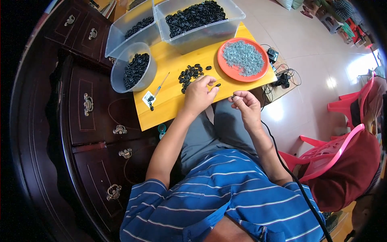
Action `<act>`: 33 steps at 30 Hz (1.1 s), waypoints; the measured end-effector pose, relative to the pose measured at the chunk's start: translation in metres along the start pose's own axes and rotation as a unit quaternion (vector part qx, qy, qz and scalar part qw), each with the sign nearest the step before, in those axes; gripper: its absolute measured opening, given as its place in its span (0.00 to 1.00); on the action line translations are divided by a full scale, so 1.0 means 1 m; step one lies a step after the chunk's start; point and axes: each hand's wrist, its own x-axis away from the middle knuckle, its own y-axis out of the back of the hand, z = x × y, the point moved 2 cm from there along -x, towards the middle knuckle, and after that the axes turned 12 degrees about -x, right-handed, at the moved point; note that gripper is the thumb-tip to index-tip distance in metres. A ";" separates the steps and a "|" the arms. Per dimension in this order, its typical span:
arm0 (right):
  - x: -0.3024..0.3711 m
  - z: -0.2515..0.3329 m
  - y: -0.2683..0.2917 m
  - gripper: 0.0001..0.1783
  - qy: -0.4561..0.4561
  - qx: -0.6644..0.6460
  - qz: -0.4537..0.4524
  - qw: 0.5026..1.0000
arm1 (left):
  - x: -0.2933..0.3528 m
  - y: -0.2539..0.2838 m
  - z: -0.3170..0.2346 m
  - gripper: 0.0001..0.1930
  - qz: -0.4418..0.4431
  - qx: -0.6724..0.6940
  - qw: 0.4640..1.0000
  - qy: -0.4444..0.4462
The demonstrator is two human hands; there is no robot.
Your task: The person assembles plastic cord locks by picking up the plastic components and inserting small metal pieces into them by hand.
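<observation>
My left hand [197, 96] is over the front of the yellow table, thumb and forefinger pinched at a small black oval piece [218, 85]. To its right, my right hand [246, 105] is raised beyond the table's front edge, its fingertips pressed together on something small and dark that I cannot make out. Just past my left hand lies a loose pile of black oval pieces [186, 75], with a single piece [208, 67] apart on its right. An orange-red plate [221, 63] heaped with small, shiny, clear or silvery pieces [244, 57] stands at the right.
Clear plastic tubs [201, 38] [117, 40] and a round container [115, 76] hold black pieces. A thin blue-handled tool [160, 87] lies by a white card [147, 99]. Dark drawers [86, 133] stand left; pink chairs [322, 155] right. A black cable [286, 165] runs past my right arm.
</observation>
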 end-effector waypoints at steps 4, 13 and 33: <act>-0.002 0.003 0.005 0.10 -0.004 -0.014 -0.009 1.000 | -0.007 -0.018 0.002 0.13 -0.040 -0.168 0.983 -0.060; -0.005 0.002 0.005 0.10 -0.025 -0.005 -0.008 1.000 | -0.010 -0.027 0.016 0.06 -0.014 -0.110 0.991 -0.068; 0.000 -0.019 -0.017 0.09 -0.065 -0.009 0.033 0.997 | 0.041 -0.008 0.040 0.08 0.057 0.332 0.939 0.074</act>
